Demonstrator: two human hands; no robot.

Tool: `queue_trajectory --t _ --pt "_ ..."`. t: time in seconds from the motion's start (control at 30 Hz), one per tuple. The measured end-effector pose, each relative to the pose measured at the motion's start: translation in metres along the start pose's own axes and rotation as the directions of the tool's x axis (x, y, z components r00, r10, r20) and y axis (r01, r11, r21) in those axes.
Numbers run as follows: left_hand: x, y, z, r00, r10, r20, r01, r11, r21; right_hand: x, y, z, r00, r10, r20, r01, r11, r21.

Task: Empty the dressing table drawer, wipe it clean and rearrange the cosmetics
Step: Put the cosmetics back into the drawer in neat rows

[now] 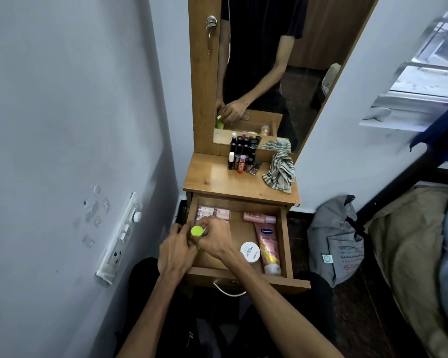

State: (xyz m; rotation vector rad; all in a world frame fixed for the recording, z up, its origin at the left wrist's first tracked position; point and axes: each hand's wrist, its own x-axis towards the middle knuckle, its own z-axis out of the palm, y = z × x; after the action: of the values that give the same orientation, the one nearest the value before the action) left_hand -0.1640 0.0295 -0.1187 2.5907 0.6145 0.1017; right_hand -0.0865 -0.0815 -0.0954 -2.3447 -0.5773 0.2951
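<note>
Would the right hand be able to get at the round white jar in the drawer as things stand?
Probably yes. The round white jar lies uncovered on the drawer floor, just right of the right hand, with nothing over it. However, both hands hold the green-capped item, so the right hand would have to let go first.

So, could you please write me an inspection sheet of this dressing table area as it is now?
Surface: wooden tabletop, drawer pulled open.
Job's things: Vaseline tube, pink bottle, white jar, pink tubes in drawer; lipstick organiser and striped cloth on top.
Clutter: grey bag on floor.
Grips: left hand and right hand both hold green-capped item.
Cables: nothing seen.
Surroundings: mirror, wall socket panel, window.
</note>
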Motion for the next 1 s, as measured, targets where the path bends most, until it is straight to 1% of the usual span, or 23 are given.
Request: queue_trajectory --t 0.43,0.57,0.63,0.67,0.73,0.8,0.87,0.93,1.0 --pt "-0.001 0.001 -0.001 1.000 0.013 -0.017 -0.014 0.999 -0.036 0.007 0.003 0.011 1.000 -0.008 -0.013 0.008 1.000 -0.012" --pt "-0.002 0.000 -0.002 1.000 0.013 -0.020 -0.014 1.000 -0.028 0.009 0.008 -0.002 0.999 -0.040 0.037 0.040 0.999 -0.007" --pt "-0.002 0.000 -0.002 0.999 0.012 -0.032 -0.013 1.000 -0.027 0.015 0.011 -0.018 0.999 -0.040 0.023 0.040 0.999 0.015" --pt "-0.001 0.000 -0.001 0.999 0.013 -0.038 -0.014 1.000 -0.028 0.020 0.012 -0.028 0.999 -0.041 -0.017 0.041 0.999 0.031" --pt "-0.001 0.001 -0.001 0.999 0.011 -0.041 -0.012 0.999 -0.031 0.035 0.011 -0.052 0.987 -0.020 -0.162 0.030 0.998 0.062" --pt "-0.001 0.001 0.000 0.999 0.012 -0.044 -0.013 0.999 -0.039 0.055 0.008 -0.076 0.941 0.014 -0.337 0.008 0.998 0.063" --pt "-0.001 0.000 0.001 0.999 0.018 -0.047 -0.020 0.999 -0.040 0.076 0.003 -0.099 0.888 0.023 -0.460 -0.010 0.999 0.032" --pt "-0.001 0.000 0.003 0.999 0.012 -0.049 -0.014 0.999 -0.033 0.095 -0.003 -0.117 0.856 0.003 -0.516 -0.019 0.999 -0.027" --pt "-0.001 0.000 0.003 0.999 0.004 -0.048 -0.005 1.000 -0.023 0.112 -0.009 -0.129 0.855 -0.039 -0.517 -0.035 0.991 -0.133"
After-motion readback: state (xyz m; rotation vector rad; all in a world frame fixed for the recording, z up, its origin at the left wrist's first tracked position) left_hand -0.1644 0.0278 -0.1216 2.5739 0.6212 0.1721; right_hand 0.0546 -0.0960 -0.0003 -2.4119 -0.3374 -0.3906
